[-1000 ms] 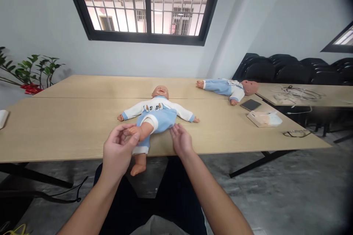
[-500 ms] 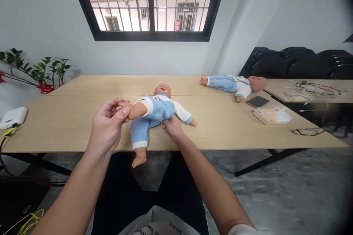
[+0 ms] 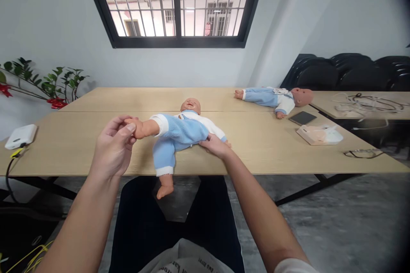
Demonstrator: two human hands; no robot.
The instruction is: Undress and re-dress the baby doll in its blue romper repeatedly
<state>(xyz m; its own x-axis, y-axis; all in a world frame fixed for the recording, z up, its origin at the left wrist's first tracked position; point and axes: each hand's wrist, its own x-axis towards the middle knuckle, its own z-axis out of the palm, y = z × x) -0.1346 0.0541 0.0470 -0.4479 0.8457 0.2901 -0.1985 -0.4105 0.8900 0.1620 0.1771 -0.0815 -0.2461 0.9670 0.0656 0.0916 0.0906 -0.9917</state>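
Observation:
A baby doll point(image 3: 179, 132) in a white top and light blue trousers lies at the near edge of the wooden table point(image 3: 80, 149), rolled partly onto its side. My left hand point(image 3: 113, 149) is closed around the doll's raised foot, holding that leg up and out to the left. The doll's other leg hangs over the table edge. My right hand point(image 3: 216, 146) rests at the doll's hip and right arm, fingers against the blue trousers.
A second doll point(image 3: 275, 97) lies at the table's far right, by a dark tablet point(image 3: 302, 117), a tissue pack point(image 3: 318, 134) and glasses point(image 3: 361, 152). A white device point(image 3: 21, 135) sits at the left edge. Plant point(image 3: 48, 85) far left, black chairs point(image 3: 346, 74) right.
My left hand has pulled the doll's foot up and leftward, turning the doll onto its side. My right hand has moved from the table edge up under the doll's hip.

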